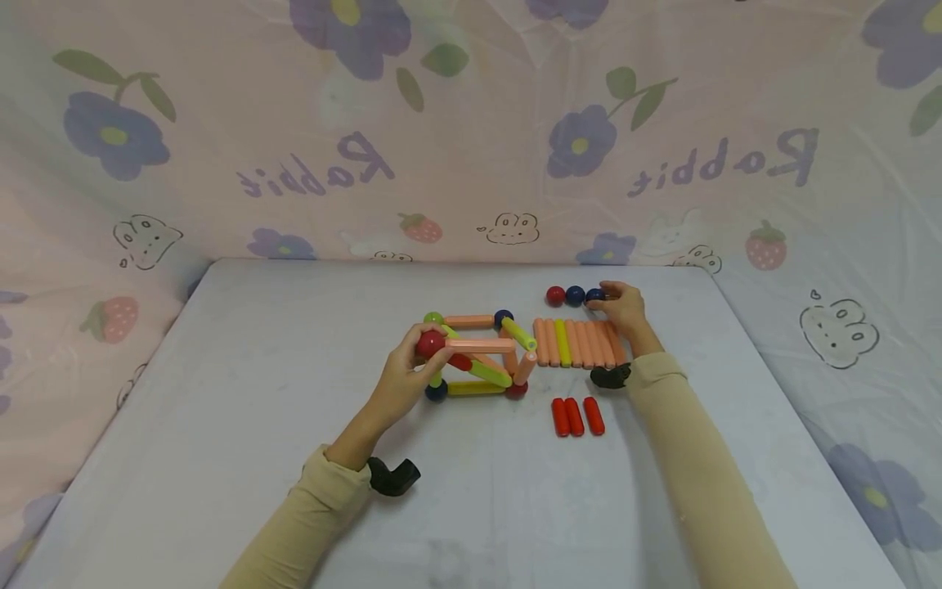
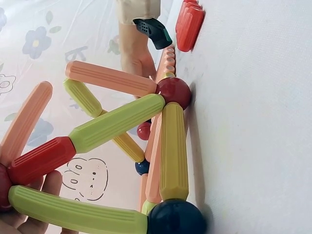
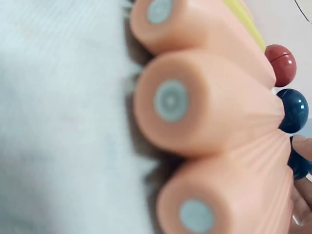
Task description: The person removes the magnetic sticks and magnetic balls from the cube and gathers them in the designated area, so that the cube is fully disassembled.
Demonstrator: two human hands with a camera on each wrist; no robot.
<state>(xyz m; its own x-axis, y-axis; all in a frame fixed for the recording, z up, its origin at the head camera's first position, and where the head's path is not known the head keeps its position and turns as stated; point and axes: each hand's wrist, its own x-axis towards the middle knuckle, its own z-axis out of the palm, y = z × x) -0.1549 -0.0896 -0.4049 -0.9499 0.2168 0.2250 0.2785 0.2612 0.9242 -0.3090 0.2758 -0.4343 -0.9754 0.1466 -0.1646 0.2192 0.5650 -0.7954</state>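
Note:
My left hand (image 1: 397,380) grips a red ball (image 1: 430,344) at the raised corner of a frame built from sticks and balls. From that ball a salmon stick (image 1: 482,346) reaches out to the right. A red stick (image 2: 43,160) joined to a green stick (image 2: 119,123) slopes down to a lower red ball (image 2: 174,92). Along the base, a yellow stick (image 2: 174,151) links this ball to a dark blue ball (image 2: 176,218). At the far right, my right hand (image 1: 625,311) pinches the end dark blue ball (image 3: 298,163) of a short row.
Beside the pinched ball sit another dark blue ball (image 1: 575,295) and a red ball (image 1: 555,295). Salmon sticks (image 1: 589,343) and one yellow stick (image 1: 562,343) lie side by side nearer me. Three short red sticks (image 1: 573,417) lie in front of them on the white table (image 1: 221,393).

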